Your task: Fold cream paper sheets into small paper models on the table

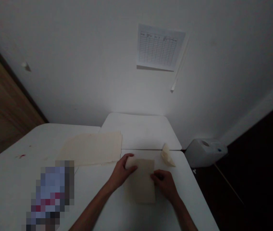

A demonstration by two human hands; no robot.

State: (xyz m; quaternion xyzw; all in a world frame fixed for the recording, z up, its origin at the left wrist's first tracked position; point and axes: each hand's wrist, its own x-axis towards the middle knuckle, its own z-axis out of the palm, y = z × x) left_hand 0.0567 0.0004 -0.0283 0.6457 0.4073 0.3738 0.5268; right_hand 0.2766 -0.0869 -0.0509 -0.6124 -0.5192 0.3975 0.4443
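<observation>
A beige folded sheet of paper (143,183) lies on the white table (107,205) in front of me. My left hand (122,171) rests on the sheet's upper left corner, its fingers curled over the edge. My right hand (165,183) presses on the sheet's right edge with its fingers bent down. A small folded paper shape (167,154) sits just beyond my right hand, apart from it.
A stack of large beige sheets (92,148) lies to the left. A blurred object (51,195) sits at the near left. A second white table (138,130) meets the wall, where a printed chart (159,48) hangs. A white box (205,150) stands on the floor at right.
</observation>
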